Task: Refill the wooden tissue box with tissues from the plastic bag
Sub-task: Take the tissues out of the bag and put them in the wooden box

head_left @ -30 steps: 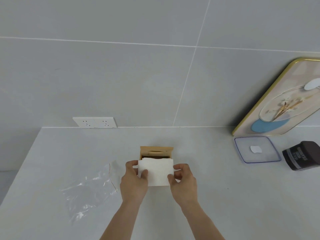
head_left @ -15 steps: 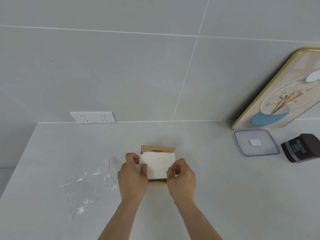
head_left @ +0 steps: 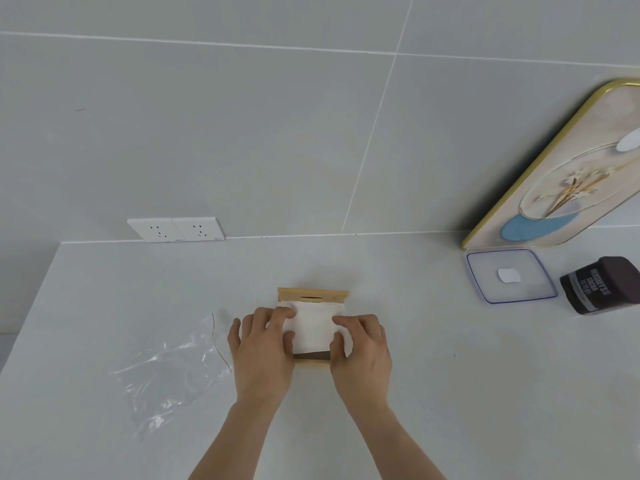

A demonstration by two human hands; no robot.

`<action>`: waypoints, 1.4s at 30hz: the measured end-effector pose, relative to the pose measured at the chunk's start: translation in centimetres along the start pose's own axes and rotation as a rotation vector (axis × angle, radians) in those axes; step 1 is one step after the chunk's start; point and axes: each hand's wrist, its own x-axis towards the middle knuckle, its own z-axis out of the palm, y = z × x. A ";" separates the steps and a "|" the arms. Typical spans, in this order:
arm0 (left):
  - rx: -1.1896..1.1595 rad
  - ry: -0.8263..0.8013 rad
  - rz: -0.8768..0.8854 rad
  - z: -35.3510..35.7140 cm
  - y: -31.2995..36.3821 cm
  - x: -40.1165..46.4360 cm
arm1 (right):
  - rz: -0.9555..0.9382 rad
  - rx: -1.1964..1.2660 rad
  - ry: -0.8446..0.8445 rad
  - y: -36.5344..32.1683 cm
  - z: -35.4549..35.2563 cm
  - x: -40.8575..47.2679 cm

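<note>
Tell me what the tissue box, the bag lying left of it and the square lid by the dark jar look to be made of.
Tissue box: light unpainted wood by its pale tan colour, matte.
Bag: thin clear plastic film, crinkled and glinting, the counter showing through.
Square lid: rigid see-through plastic, probably, with a bluish rim and a white piece at its centre.
Dark jar: likely plastic; hard to tell.
</note>
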 end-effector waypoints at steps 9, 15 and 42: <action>0.095 0.002 0.064 0.2 -0.3 0.9 | -0.088 -0.194 -0.161 0.1 0.2 0.9; 0.153 -0.007 0.105 0.6 -0.5 1.0 | -0.083 -0.292 -0.272 0.3 0.8 1.0; 0.245 -0.190 0.083 0.1 -0.5 2.5 | -0.121 -0.583 -0.500 -1.3 0.7 3.7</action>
